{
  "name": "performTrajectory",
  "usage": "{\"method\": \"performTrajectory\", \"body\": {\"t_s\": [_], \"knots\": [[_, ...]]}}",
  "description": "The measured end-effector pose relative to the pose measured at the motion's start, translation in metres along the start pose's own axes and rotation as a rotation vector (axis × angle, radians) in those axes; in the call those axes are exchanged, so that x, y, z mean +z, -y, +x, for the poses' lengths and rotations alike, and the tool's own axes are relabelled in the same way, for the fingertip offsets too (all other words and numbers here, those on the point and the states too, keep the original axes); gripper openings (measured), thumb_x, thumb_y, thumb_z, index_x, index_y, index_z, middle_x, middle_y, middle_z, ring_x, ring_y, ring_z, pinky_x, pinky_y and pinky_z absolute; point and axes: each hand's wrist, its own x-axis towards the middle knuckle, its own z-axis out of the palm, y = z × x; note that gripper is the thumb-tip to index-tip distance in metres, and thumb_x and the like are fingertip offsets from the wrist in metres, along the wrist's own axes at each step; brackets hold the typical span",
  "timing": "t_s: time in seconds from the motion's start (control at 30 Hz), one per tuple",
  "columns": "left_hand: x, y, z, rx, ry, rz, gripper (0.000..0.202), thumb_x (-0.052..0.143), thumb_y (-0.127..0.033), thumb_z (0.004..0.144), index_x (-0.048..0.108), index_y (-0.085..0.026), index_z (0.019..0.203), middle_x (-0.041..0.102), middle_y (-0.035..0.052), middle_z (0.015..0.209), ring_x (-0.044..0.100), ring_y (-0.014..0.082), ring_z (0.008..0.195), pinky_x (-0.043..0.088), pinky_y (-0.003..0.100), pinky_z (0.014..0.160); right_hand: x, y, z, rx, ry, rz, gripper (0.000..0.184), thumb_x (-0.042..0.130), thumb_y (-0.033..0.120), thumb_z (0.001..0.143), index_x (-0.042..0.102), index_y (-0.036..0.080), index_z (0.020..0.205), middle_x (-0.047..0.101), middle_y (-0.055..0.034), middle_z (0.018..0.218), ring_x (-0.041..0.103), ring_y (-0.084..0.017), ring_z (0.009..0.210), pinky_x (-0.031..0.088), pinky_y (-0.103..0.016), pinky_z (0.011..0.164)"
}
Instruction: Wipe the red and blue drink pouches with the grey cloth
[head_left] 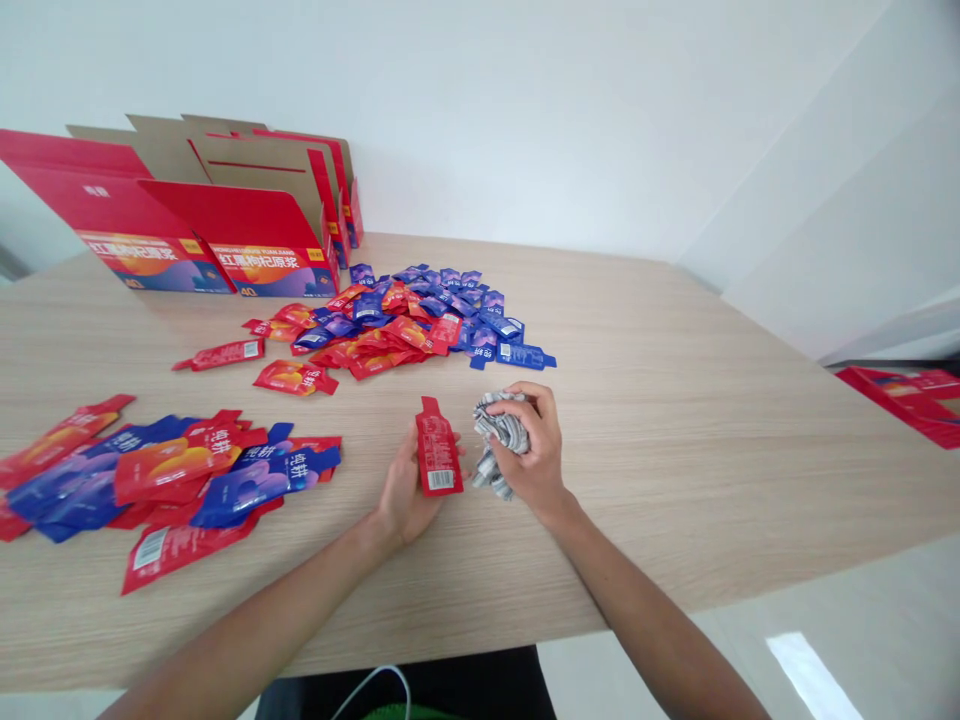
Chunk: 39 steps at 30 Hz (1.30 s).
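Observation:
A red pouch (439, 445) rests in my left hand (409, 495), its printed back with a barcode facing me and its narrow neck pointing away. The fingers of that hand lie mostly behind the pouch, with fingertips showing at its right edge. Just to the right, my right hand (536, 445) grips a crumpled grey-and-white striped cloth (504, 432), with part of it hanging below the fingers. Cloth and pouch are close together but apart. Beyond both hands lies a loose heap of red pouches (375, 350) and blue pouches (461, 300).
On the left of the wooden table (675, 430) lies a nearer pile of red and blue pouches (225, 470). Several open red cartons (270, 250) stand at the back left against the wall. Past the table's right edge is another red box (911, 400).

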Motion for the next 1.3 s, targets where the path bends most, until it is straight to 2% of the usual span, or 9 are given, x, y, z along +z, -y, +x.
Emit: {"method": "performTrajectory", "body": {"t_s": [0.13,0.27,0.53,0.63,0.73,0.87,1.1,1.2,1.3], "knots": [[-0.001,-0.008,0.0,-0.031,0.125,-0.035,0.017,0.07,-0.028,0.092,0.07,-0.012,0.098,0.067,0.0045,0.088,0.063,0.012,0.071,0.054,0.024,0.061,-0.001,0.001,0.002,0.023,-0.025,0.015,0.019,0.063,0.017,0.085,0.067,0.025,0.102,0.053,-0.0082,0.113,0.059,-0.026,0.107,0.054,-0.043,0.091],[-0.001,-0.01,-0.002,-0.012,0.219,-0.034,0.032,0.085,-0.015,0.077,0.072,-0.011,0.106,0.065,0.0004,0.085,0.06,0.0067,0.069,0.047,0.017,0.057,-0.002,0.001,0.003,0.051,-0.032,0.018,0.018,0.063,0.018,0.085,0.067,0.025,0.101,0.054,-0.0086,0.112,0.059,-0.027,0.107,0.054,-0.044,0.093],[-0.001,-0.008,0.0,-0.058,0.055,-0.058,0.013,0.07,-0.013,0.091,0.073,-0.015,0.103,0.075,0.0031,0.092,0.07,0.0105,0.078,0.055,0.019,0.073,-0.004,0.002,0.003,-0.009,-0.024,0.005,0.015,0.062,0.022,0.086,0.067,0.025,0.1,0.053,-0.0088,0.112,0.059,-0.027,0.105,0.054,-0.045,0.09],[0.0,-0.007,0.001,-0.104,0.071,-0.016,0.017,0.058,-0.019,0.099,0.073,-0.012,0.103,0.077,0.0075,0.093,0.071,0.0141,0.077,0.057,0.024,0.077,-0.007,0.003,0.002,-0.078,0.015,0.025,0.015,0.064,0.023,0.088,0.067,0.026,0.102,0.052,-0.0084,0.115,0.059,-0.027,0.106,0.054,-0.043,0.087],[0.0,-0.003,0.001,-0.07,0.126,0.025,0.018,0.055,-0.019,0.099,0.072,-0.014,0.101,0.077,0.0078,0.096,0.072,0.0176,0.084,0.058,0.03,0.085,-0.008,0.004,0.003,-0.135,0.137,0.027,0.026,0.067,0.018,0.087,0.066,0.026,0.111,0.055,-0.0084,0.119,0.058,-0.027,0.11,0.053,-0.042,0.09],[-0.002,0.002,0.0,0.017,0.182,0.053,0.015,0.059,-0.022,0.098,0.072,-0.015,0.097,0.076,0.0065,0.094,0.071,0.0188,0.087,0.057,0.03,0.088,-0.004,0.002,0.004,-0.21,0.443,-0.042,0.036,0.069,0.007,0.082,0.065,0.024,0.114,0.062,-0.0093,0.12,0.058,-0.027,0.111,0.052,-0.043,0.096],[-0.008,-0.004,0.006,0.033,0.158,0.023,0.024,0.059,-0.031,0.098,0.073,-0.011,0.093,0.071,0.0059,0.079,0.062,0.0142,0.062,0.052,0.024,0.062,0.008,0.003,-0.006,-0.386,0.722,0.001,0.026,0.074,0.011,0.08,0.068,0.024,0.102,0.064,-0.0065,0.118,0.058,-0.024,0.108,0.053,-0.041,0.097],[-0.009,-0.005,0.008,0.005,0.154,0.038,0.021,0.062,-0.028,0.097,0.073,-0.012,0.089,0.071,0.0055,0.079,0.063,0.0144,0.065,0.052,0.024,0.063,0.01,0.004,-0.007,-0.354,0.684,-0.033,0.028,0.073,0.01,0.081,0.067,0.024,0.104,0.063,-0.0072,0.12,0.059,-0.024,0.11,0.053,-0.041,0.097],[-0.009,0.0,0.007,-0.012,0.185,0.085,0.016,0.064,-0.025,0.095,0.073,-0.013,0.092,0.074,0.0076,0.089,0.068,0.0177,0.079,0.055,0.027,0.077,0.007,0.002,-0.004,-0.217,0.525,-0.097,0.031,0.071,0.006,0.08,0.066,0.025,0.105,0.062,-0.0086,0.119,0.058,-0.026,0.11,0.053,-0.042,0.096]]}}
